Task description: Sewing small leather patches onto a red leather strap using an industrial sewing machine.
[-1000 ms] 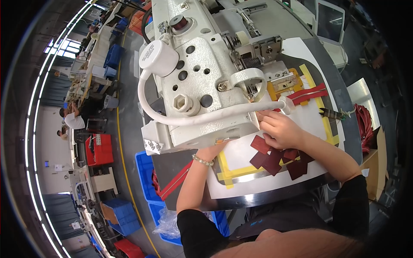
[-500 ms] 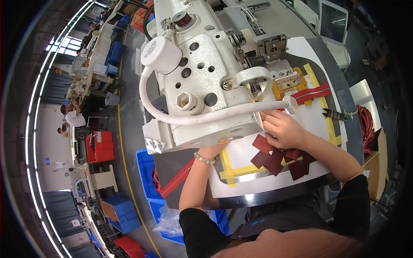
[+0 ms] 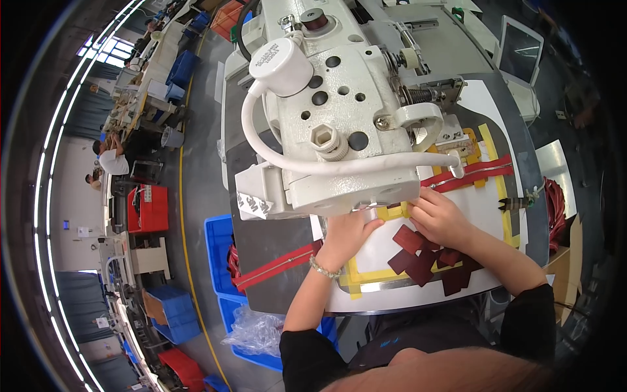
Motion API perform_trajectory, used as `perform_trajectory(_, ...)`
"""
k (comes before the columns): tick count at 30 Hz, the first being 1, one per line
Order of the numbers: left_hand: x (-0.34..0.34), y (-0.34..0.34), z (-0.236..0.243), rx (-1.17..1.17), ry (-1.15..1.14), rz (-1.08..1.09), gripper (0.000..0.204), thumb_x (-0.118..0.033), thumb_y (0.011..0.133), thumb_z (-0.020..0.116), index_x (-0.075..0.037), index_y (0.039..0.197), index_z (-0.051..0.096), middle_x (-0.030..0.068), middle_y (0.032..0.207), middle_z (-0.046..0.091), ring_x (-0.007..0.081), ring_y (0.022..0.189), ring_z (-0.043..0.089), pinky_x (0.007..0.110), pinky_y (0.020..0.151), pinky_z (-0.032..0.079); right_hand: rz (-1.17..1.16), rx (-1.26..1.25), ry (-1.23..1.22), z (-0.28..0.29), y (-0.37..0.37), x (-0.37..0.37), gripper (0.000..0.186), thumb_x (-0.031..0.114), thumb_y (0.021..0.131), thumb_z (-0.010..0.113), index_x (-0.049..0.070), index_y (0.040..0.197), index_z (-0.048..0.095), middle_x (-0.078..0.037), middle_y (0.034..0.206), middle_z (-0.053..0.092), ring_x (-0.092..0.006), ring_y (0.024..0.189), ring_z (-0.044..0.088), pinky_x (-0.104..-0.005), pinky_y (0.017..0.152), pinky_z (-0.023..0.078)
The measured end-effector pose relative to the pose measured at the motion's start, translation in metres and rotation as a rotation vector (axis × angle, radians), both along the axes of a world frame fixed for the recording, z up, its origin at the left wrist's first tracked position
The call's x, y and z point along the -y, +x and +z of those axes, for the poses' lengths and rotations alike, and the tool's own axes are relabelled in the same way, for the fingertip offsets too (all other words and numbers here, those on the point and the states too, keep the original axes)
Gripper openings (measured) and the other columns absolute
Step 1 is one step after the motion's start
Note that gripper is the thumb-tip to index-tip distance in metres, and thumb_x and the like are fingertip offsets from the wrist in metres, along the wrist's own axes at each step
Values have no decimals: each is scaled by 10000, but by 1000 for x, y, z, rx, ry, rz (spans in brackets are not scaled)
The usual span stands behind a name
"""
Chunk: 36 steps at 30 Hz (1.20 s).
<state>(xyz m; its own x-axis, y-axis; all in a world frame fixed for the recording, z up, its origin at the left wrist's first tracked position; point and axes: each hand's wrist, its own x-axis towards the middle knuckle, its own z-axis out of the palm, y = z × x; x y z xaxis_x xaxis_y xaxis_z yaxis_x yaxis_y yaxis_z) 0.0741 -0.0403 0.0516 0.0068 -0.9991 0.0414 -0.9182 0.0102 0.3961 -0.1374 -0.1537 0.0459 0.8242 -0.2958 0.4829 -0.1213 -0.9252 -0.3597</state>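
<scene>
My left hand (image 3: 346, 236) lies by the lower front of the white sewing machine head (image 3: 353, 189). Its thumb points right toward a yellow plate (image 3: 394, 212); the machine hides its other fingers. On the left a red zipper (image 3: 277, 266) slants up to that hand's wrist. My right hand (image 3: 443, 219) has its fingers bent together, with the tips at the yellow plate's right end and just below a second red zipper (image 3: 473, 172). What those fingertips pinch is hidden. Several dark red fabric pieces (image 3: 418, 261) lie on the white sheet below my right hand.
Yellow tape (image 3: 501, 189) borders the white sheet. A thread snipper (image 3: 516, 204) lies at the right table edge. Blue bins (image 3: 219, 255) stand below left, one with clear plastic (image 3: 258, 332). A monitor (image 3: 520, 51) is at the far right. People work at benches far left.
My left hand has come partly out from under the machine head, showing its thumb. The yellow plate now shows between my hands. The left zipper lies flatter, and the whole view has shifted.
</scene>
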Motion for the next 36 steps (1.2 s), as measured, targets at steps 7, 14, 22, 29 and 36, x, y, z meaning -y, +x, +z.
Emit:
perform_trajectory(7, 1, -30, 10, 260, -194, 100, 566, -422, 795, 672, 8, 1137, 534, 143, 1059, 553, 304, 1010, 498, 463, 919, 338, -2, -8, -47, 4, 0, 3, 134, 66, 722, 609, 14, 811, 524, -160, 1079, 595, -297, 1005, 586, -392, 889, 497)
perform_trajectory(14, -3, -32, 0, 283, -246, 167, 604, -475, 761, 680, -6, 1122, 562, 127, 1064, 557, 298, 1009, 503, 456, 902, 360, -42, 6, -119, 22, 12, 22, 263, 119, 709, 679, 25, 931, 574, -121, 1036, 608, -273, 915, 603, -378, 835, 497)
perform_trajectory(22, 0, -30, 1, 230, -311, 158, 593, -502, 745, 687, -33, 1097, 604, 116, 1032, 566, 293, 988, 510, 435, 858, 373, -400, -134, -3, -20, 36, 69, 468, 241, 745, 739, 15, 1099, 532, -153, 1045, 527, -344, 956, 526, -454, 831, 435)
perform_trajectory(29, -4, -27, 7, 226, -277, 176, 568, -503, 725, 713, -11, 986, 602, 124, 904, 587, 295, 889, 538, 420, 798, 399, -276, -137, 6, -1, 15, 47, 479, 265, 745, 741, 1, 1083, 526, -161, 1102, 532, -328, 1023, 533, -454, 852, 421)
perform_trajectory(36, -2, -19, -4, 38, -310, 186, 446, -431, 708, 754, -31, 839, 608, 77, 750, 601, 264, 706, 580, 382, 698, 442, -313, -340, 6, 17, 4, 29, 370, 289, 796, 696, 12, 1000, 562, -109, 1076, 552, -308, 1040, 547, -414, 872, 436)
